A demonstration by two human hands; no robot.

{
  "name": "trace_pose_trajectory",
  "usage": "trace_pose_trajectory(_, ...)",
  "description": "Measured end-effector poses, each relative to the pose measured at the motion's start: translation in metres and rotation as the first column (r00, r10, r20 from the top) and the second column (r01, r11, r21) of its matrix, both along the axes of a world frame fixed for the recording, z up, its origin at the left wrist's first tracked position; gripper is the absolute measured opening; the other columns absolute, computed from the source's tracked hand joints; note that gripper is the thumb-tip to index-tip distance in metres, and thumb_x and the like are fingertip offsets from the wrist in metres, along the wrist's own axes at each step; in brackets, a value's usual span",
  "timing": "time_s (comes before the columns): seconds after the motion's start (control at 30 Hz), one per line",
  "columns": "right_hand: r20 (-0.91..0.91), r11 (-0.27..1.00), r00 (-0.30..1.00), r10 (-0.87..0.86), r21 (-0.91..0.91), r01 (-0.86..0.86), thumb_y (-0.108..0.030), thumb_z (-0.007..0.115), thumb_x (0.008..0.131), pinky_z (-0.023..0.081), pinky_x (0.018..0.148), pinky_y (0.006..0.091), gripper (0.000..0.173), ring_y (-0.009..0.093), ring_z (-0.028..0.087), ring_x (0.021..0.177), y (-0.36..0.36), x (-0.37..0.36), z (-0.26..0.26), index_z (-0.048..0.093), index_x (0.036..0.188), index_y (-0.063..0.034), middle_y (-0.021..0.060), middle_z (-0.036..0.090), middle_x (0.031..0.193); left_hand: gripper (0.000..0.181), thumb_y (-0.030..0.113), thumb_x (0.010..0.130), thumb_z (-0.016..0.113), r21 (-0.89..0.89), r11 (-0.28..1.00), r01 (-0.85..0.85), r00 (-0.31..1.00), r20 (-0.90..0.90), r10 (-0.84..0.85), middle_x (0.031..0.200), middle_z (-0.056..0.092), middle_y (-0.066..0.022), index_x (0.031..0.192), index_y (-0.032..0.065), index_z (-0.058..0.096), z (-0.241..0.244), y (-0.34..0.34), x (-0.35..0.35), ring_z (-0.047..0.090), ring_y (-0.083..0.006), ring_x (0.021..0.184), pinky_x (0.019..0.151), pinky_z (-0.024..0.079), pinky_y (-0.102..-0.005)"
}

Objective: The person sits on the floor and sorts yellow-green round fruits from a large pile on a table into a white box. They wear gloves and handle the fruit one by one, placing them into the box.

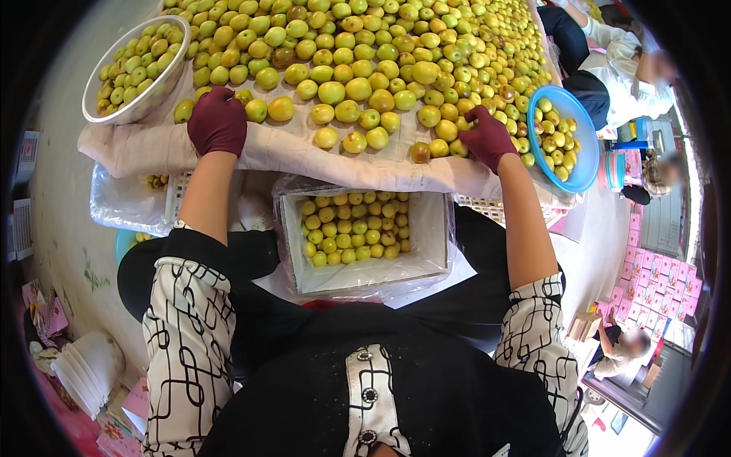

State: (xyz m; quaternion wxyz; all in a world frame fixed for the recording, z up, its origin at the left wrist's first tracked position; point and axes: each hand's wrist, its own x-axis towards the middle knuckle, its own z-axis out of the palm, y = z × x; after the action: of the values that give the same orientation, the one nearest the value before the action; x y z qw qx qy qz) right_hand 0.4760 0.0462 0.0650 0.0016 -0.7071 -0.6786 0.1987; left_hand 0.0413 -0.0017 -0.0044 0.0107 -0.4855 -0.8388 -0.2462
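Note:
My left hand (218, 123), in a maroon glove, is curled over the table's front edge among yellow-green jujubes (332, 93). The undersides of its fingers are hidden, so I cannot tell whether a fruit is in them. In a matching glove, my right hand (488, 139) reaches into the jujubes left of a light blue plastic basin (588, 151). Its fingers are bent down beside fruit, and their grip is hidden. Below the table edge, between my forearms, sits an open carton (429, 245) lined with clear plastic. Rows of jujubes (358, 227) lie in it.
A white basket (181, 40) of jujubes stands at the table's left corner. Padded cloth (337, 163) covers the table edge. A plastic-lined crate (123, 200) is under the left side. At right are a seated person (619, 74), other people and stacked pink boxes (651, 285).

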Motion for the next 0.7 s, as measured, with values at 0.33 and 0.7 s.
trace_pose_trajectory(0.33, 0.333, 0.872, 0.835, 0.438, 0.069, -0.484, -0.023, 0.067, 0.079, 0.054, 0.081, 0.0429, 0.04, 0.032, 0.067, 0.097, 0.019, -0.103, -0.011, 0.059, 0.118, -0.0155, 0.0131, 0.068, 0.107, 0.022, 0.023, 0.078, 0.06, 0.011, 1.0, 0.004, 1.0, 0.007, -0.004, 0.098, 0.069, -0.0131, 0.093, 0.0125, 0.073, -0.001, 0.001, -0.002, 0.066, -0.0326, 0.09, 0.079, 0.052, -0.0421)
trace_pose_trajectory(0.7, -0.961, 0.88, 0.259, -0.1, -0.207, -0.428, -0.026, 0.065, 0.083, 0.048, 0.055, 0.0263, 0.044, 0.017, 0.063, 0.073, -0.008, -0.02, 0.02, 0.053, 0.121, -0.0077, 0.0108, 0.064, 0.094, 0.025, 0.028, 0.081, 0.056, -0.043, 0.999, 0.013, 0.999, -0.041, -0.014, 0.101, 0.07, -0.0134, 0.096, 0.0165, 0.073, -0.009, -0.001, -0.01, 0.066, -0.0345, 0.095, 0.082, 0.052, -0.0441)
